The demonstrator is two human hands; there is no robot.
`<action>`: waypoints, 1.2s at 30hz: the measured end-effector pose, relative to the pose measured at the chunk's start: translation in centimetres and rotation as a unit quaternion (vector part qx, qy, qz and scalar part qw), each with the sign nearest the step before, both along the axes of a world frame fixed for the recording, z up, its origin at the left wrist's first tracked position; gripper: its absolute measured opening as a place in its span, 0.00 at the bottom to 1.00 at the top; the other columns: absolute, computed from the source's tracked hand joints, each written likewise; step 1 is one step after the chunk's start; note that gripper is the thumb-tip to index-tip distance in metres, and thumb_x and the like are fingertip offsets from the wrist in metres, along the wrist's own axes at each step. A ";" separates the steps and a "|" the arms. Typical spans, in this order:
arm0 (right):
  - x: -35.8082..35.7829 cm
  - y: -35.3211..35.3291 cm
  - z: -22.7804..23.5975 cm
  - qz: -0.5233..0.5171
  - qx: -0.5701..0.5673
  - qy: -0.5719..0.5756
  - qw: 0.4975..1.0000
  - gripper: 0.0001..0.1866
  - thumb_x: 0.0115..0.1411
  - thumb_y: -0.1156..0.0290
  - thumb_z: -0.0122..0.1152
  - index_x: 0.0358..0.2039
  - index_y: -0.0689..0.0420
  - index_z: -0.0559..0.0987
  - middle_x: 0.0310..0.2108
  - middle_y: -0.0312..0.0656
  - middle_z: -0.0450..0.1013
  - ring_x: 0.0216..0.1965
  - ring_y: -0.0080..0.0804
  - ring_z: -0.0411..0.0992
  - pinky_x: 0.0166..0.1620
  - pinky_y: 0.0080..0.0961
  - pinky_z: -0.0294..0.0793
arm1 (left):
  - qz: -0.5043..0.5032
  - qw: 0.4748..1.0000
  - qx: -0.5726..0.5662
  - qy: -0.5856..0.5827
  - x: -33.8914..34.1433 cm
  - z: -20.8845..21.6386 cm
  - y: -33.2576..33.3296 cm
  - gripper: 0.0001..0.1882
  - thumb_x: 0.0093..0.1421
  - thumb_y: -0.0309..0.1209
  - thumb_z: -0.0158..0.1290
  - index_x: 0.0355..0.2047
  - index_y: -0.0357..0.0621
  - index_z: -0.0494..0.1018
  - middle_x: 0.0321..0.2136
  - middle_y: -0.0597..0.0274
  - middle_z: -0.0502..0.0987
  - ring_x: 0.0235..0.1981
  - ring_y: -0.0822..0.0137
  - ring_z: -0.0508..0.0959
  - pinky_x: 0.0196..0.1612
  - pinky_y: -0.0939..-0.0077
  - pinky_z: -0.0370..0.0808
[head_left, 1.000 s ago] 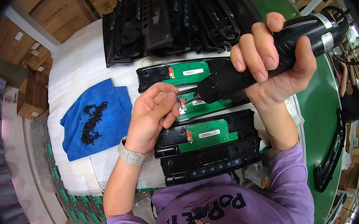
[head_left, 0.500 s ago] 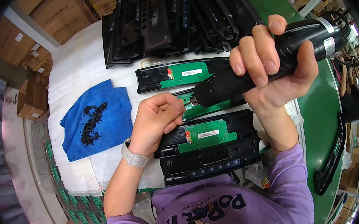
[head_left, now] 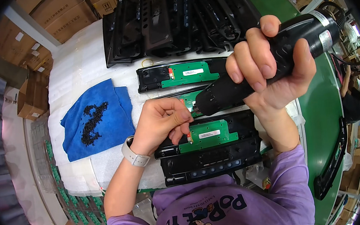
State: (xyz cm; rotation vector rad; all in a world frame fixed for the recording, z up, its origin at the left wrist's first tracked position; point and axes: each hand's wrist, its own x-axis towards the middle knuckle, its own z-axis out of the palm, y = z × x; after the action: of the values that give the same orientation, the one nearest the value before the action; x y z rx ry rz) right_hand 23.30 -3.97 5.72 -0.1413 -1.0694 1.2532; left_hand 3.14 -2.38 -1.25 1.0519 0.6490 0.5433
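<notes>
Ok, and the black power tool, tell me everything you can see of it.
The black power tool has a rounded, plastic-looking body tapering to a blunt nose with a short metallic tip. Two pale labels sit toward its rear, near a dark cable. The right hand grips its middle. It slants toward the picture's lower left, nose over the middle green circuit board, close to the left hand; whether they touch is unclear.

Right hand point(head_left: 266, 67) grips black power screwdriver point(head_left: 285, 48); left hand point(head_left: 161, 123) pinched near its tip point(head_left: 196, 107).
</notes>
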 end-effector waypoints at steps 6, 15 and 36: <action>-0.7 0.4 -0.8 0.005 -0.029 0.045 0.999 0.19 0.59 0.55 0.42 0.38 0.60 0.66 0.13 0.36 0.61 0.10 0.23 0.58 0.20 0.26 0.63 | -0.035 0.998 0.043 0.040 0.1 0.1 0.2 0.07 0.58 0.25 0.45 0.26 0.34 0.70 0.18 0.58 0.74 0.10 0.77 0.67 0.14 0.88 0.61; -1.9 -0.4 -1.6 0.078 -0.017 -0.235 0.969 0.15 0.41 0.84 0.59 0.31 0.63 0.68 0.18 0.34 0.64 0.18 0.16 0.64 0.20 0.13 0.61 | 0.194 0.979 0.040 -0.050 -1.1 -1.7 2.8 0.09 0.63 0.25 0.33 0.39 0.35 0.62 0.41 0.46 0.72 0.43 0.60 0.75 0.47 0.75 0.71; -2.9 -0.6 -1.7 0.066 0.034 -0.335 0.939 0.14 0.35 0.72 0.69 0.17 0.61 0.70 0.11 0.35 0.65 0.12 0.24 0.63 0.16 0.17 0.61 | 0.193 0.980 0.047 0.033 0.1 -2.8 1.8 0.08 0.63 0.33 0.42 0.35 0.40 0.63 0.14 0.67 0.67 0.10 0.79 0.61 0.14 0.88 0.56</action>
State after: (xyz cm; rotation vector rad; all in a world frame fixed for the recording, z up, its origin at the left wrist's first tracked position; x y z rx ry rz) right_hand 20.38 -4.56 4.06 -0.4756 -1.7292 1.3195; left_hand 3.22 -0.55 -4.07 1.0400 0.9027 0.8852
